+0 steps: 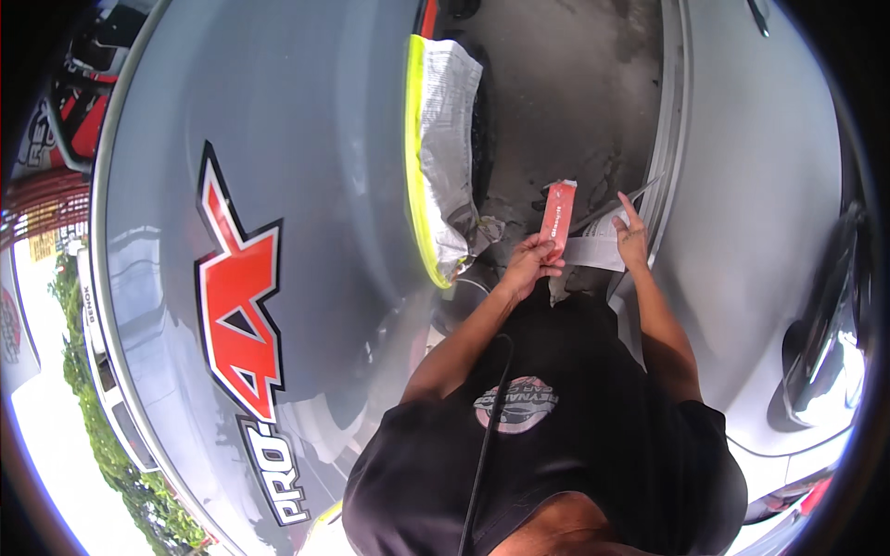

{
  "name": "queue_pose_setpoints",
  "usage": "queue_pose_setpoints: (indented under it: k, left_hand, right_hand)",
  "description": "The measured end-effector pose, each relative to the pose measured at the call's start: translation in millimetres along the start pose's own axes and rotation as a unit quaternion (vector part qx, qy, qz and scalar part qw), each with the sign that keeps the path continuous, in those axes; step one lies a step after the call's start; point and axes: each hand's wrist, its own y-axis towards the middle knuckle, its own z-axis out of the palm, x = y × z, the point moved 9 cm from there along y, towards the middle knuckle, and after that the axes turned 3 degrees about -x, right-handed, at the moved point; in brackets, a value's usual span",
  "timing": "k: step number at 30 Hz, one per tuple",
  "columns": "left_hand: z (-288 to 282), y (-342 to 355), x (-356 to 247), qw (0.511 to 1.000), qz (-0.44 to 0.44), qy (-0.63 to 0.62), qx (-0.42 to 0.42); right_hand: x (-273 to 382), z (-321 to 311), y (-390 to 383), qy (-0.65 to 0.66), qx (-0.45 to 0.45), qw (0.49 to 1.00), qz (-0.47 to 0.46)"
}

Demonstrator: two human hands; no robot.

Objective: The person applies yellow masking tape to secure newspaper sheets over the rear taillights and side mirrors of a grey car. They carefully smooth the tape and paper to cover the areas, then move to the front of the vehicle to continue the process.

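Note:
My left hand is closed around the lower end of a flat red strip with white lettering, which points up and away. A pale sheet of paper stretches from beside the left fingers across to my right hand. The right thumb lies against the paper's curled edge while the index finger sticks out. Left of my hands, printed masking paper hangs along the grey vehicle panel, edged with bright yellow tape. Its lower end is crumpled.
A grey vehicle side with a red, black and white decal fills the left. On the right stands a silver car panel close to my right arm. Dark stained floor lies between them. A black cord crosses my shirt.

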Motion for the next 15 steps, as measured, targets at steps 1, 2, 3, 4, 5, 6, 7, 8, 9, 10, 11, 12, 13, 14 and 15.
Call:
queue_pose_setpoints:
  k: [1,2,3,4,5,6,7,8,9,10,11,12,13,14,15]
  left_hand:
    - [2.9,7.0,-16.5,1.000,0.011,0.000,0.002]
    - [5.8,13.5,-33.5,1.000,0.026,-0.002,0.003]
    - [12.8,17.1,-50.3,0.999,0.038,0.012,0.015]
    - [22.2,21.0,-68.6,0.998,0.054,0.024,0.026]
    - [34.8,26.3,-85.1,0.995,0.077,0.044,0.037]
    - [32.1,39.4,-90.8,0.993,0.092,0.068,0.038]
    - [31.1,39.9,-104.4,0.990,0.109,0.082,0.028]
    - [45.0,39.1,-122.0,0.986,0.137,0.085,0.040]
    - [42.8,34.6,-133.0,0.984,0.143,0.103,0.031]
    - [58.2,40.8,-146.5,0.979,0.150,0.121,0.064]
    - [53.2,41.5,-162.9,0.972,0.181,0.146,0.036]
    - [50.1,44.6,-172.9,0.965,0.201,0.169,0.008]
    - [49.6,48.4,-176.5,0.959,0.216,0.181,-0.017]
    - [60.1,54.0,-180.3,0.961,0.225,0.156,-0.030]
    - [73.5,66.0,-194.9,0.961,0.239,0.135,-0.025]
  right_hand:
    - [-6.6,7.0,25.6,0.007,0.039,0.999,0.021]
    - [-11.1,15.8,53.2,0.012,0.082,0.996,0.038]
    - [-8.7,16.1,77.5,0.019,0.060,0.998,0.031]
    - [-7.4,13.8,102.7,0.026,0.040,0.999,0.020]
    - [-33.9,9.2,129.8,0.012,0.015,1.000,0.010]
    - [-69.5,32.1,150.3,0.020,0.003,1.000,0.002]
    - [-73.1,43.9,172.0,0.022,0.036,0.998,0.047]
    - [-109.3,45.5,196.7,0.089,0.027,0.991,0.100]
    - [-102.6,59.1,210.6,0.085,0.035,0.987,0.135]
    - [-158.9,52.0,246.1,0.166,0.005,0.975,0.149]
    - [-153.2,62.2,264.9,0.089,0.014,0.990,0.105]
    - [-157.7,78.1,277.5,0.077,0.037,0.989,0.117]
    - [-161.4,89.5,297.5,0.050,0.062,0.989,0.126]
    - [-175.9,82.5,318.4,0.046,0.086,0.989,0.109]
    - [-194.5,66.1,344.4,0.038,0.092,0.991,0.091]
